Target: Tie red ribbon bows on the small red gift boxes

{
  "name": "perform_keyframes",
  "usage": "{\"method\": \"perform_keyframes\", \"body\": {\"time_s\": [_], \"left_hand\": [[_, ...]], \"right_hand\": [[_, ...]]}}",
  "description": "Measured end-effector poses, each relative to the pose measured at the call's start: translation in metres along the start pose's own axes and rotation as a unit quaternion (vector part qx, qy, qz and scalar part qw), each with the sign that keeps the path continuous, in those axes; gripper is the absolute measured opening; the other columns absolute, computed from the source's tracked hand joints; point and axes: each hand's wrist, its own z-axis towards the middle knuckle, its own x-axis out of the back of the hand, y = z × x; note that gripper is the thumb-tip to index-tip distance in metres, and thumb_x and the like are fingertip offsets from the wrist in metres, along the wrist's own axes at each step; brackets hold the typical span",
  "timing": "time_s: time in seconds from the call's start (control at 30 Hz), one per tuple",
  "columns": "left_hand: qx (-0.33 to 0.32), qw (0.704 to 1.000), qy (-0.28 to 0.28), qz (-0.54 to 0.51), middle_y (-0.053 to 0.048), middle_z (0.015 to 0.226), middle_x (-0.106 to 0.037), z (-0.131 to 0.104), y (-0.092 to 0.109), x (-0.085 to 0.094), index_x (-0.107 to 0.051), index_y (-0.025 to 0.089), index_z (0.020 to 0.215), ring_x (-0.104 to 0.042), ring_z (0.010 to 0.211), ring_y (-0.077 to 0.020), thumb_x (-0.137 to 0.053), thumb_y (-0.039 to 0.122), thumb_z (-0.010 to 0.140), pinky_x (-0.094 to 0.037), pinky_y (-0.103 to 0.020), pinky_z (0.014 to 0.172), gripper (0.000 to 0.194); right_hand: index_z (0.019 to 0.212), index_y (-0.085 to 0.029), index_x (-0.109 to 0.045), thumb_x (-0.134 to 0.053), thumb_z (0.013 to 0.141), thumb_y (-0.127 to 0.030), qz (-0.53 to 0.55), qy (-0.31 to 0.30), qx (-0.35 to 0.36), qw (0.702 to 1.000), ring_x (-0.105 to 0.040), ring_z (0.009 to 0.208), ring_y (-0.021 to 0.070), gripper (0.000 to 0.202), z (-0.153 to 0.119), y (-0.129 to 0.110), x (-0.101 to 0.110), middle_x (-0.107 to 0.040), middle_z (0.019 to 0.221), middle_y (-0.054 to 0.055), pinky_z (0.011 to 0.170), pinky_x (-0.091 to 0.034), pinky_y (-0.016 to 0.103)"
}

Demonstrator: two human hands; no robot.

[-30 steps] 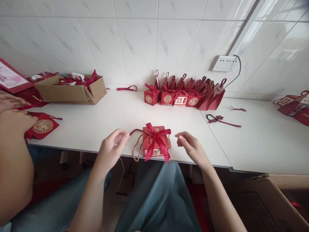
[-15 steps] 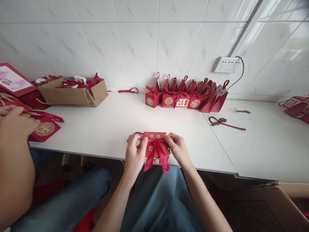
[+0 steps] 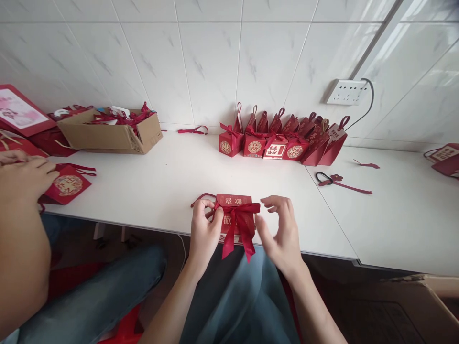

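A red gift box point(image 3: 234, 199) with gold characters lies at the table's front edge, right before me. Across it is tied a red ribbon bow point(image 3: 241, 216), its two tails hanging over the edge. My left hand point(image 3: 207, 229) pinches the bow's left loop between thumb and fingers. To the right of the box, my right hand point(image 3: 281, 231) is off the ribbon, thumb and fingers apart with nothing between them. A thin dark red cord loop sticks out behind my left fingers.
Several red gift boxes point(image 3: 254, 146) stand in rows against the tiled wall. A cardboard box point(image 3: 107, 137) of ribbons is at back left. Beside me, a co-worker's hand point(image 3: 27, 177) works at another red box point(image 3: 70, 184). A flower-ended cord point(image 3: 335, 183) lies to the right.
My right hand has let go of the bow's right loop and moved right, its fingers opening. My left hand keeps its hold. The view has shifted slightly.
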Motion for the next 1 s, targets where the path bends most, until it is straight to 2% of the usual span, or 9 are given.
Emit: {"method": "perform_keyframes", "body": {"time_s": [0.1,0.17,0.3,0.4,0.47,0.6,0.73,0.9,1.0], "left_hand": [[-0.063,0.998,-0.015,0.006,-0.003,0.097,-0.055,0.000,-0.001,0.002,-0.047,0.022,0.094,-0.058,0.093,-0.0154,-0.049,0.019,0.082,-0.050,-0.030,0.082,0.013],[-0.125,0.991,-0.028,0.047,-0.005,0.105,-0.055,0.001,-0.001,0.003,-0.051,0.022,0.098,-0.054,0.105,-0.0169,-0.045,0.016,0.084,-0.046,-0.033,0.092,0.016],[-0.186,0.973,-0.079,0.109,-0.005,0.116,-0.052,0.003,-0.001,0.004,-0.061,0.023,0.086,-0.047,0.118,-0.0177,-0.037,0.011,0.087,-0.041,-0.035,0.099,0.027],[-0.150,0.977,-0.111,0.108,-0.005,0.123,-0.050,0.004,-0.001,0.005,-0.064,0.024,0.087,-0.044,0.122,-0.0185,-0.034,0.012,0.088,-0.041,-0.036,0.100,0.033],[-0.117,0.982,-0.123,0.087,-0.005,0.125,-0.049,0.004,-0.002,0.007,-0.066,0.024,0.088,-0.044,0.123,-0.0198,-0.035,0.016,0.089,-0.040,-0.038,0.102,0.032],[-0.069,0.985,-0.153,0.041,-0.005,0.128,-0.049,0.007,0.001,0.012,-0.068,0.024,0.087,-0.044,0.124,-0.0233,-0.042,0.027,0.089,-0.040,-0.039,0.102,0.027],[-0.042,0.983,-0.166,0.063,-0.006,0.127,-0.049,0.010,0.008,0.014,-0.069,0.024,0.086,-0.043,0.124,-0.0239,-0.045,0.039,0.088,-0.038,-0.039,0.103,0.029],[-0.082,0.974,-0.161,0.140,-0.005,0.113,-0.054,0.019,0.012,0.012,-0.067,0.023,0.078,-0.049,0.115,-0.0231,-0.056,0.031,0.081,-0.037,-0.041,0.102,0.013],[-0.094,0.965,-0.182,0.163,-0.005,0.110,-0.056,0.026,0.013,0.014,-0.067,0.024,0.077,-0.050,0.113,-0.0233,-0.059,0.028,0.079,-0.037,-0.041,0.101,0.009]], "right_hand": [[0.123,-0.016,-0.049,-0.045,0.080,-0.011,-0.077,-0.141,0.200,0.966,-0.045,0.122,0.0271,0.044,-0.009,-0.016,0.007,-0.053,0.123,0.013,0.102,-0.033,0.050],[0.123,-0.016,-0.050,-0.045,0.082,-0.007,-0.138,-0.178,0.248,0.942,-0.047,0.121,0.0265,0.043,-0.013,-0.018,0.003,-0.058,0.122,0.012,0.108,-0.023,0.054],[0.103,-0.016,-0.061,-0.051,0.086,-0.006,-0.176,-0.070,0.255,0.948,-0.061,0.097,0.0197,0.022,-0.020,-0.011,-0.015,-0.070,0.098,0.007,0.103,-0.030,0.048],[0.096,-0.018,-0.064,-0.058,0.085,-0.010,-0.137,0.015,0.236,0.962,-0.062,0.082,0.0161,0.015,-0.026,-0.012,-0.028,-0.072,0.089,0.003,0.092,-0.036,0.040],[0.097,-0.019,-0.064,-0.060,0.085,-0.013,-0.118,0.040,0.227,0.966,-0.061,0.078,0.0150,0.014,-0.029,-0.018,-0.036,-0.073,0.091,0.003,0.085,-0.037,0.037],[0.098,-0.019,-0.066,-0.062,0.085,-0.015,-0.127,0.069,0.229,0.963,-0.059,0.077,0.0173,0.015,-0.030,-0.028,-0.043,-0.073,0.095,0.004,0.077,-0.035,0.037],[0.100,-0.020,-0.067,-0.061,0.085,-0.017,-0.145,0.067,0.207,0.965,-0.059,0.083,0.0210,0.016,-0.030,-0.032,-0.036,-0.071,0.099,0.007,0.075,-0.036,0.038],[0.105,-0.020,-0.064,-0.057,0.088,-0.014,-0.123,0.041,0.198,0.972,-0.063,0.081,0.0179,0.020,-0.036,-0.036,-0.036,-0.072,0.095,0.006,0.083,-0.037,0.039],[0.105,-0.017,-0.064,-0.059,0.086,-0.011,-0.123,0.043,0.199,0.971,-0.063,0.078,0.0174,0.020,-0.040,-0.037,-0.042,-0.071,0.096,0.008,0.079,-0.039,0.037]]}}
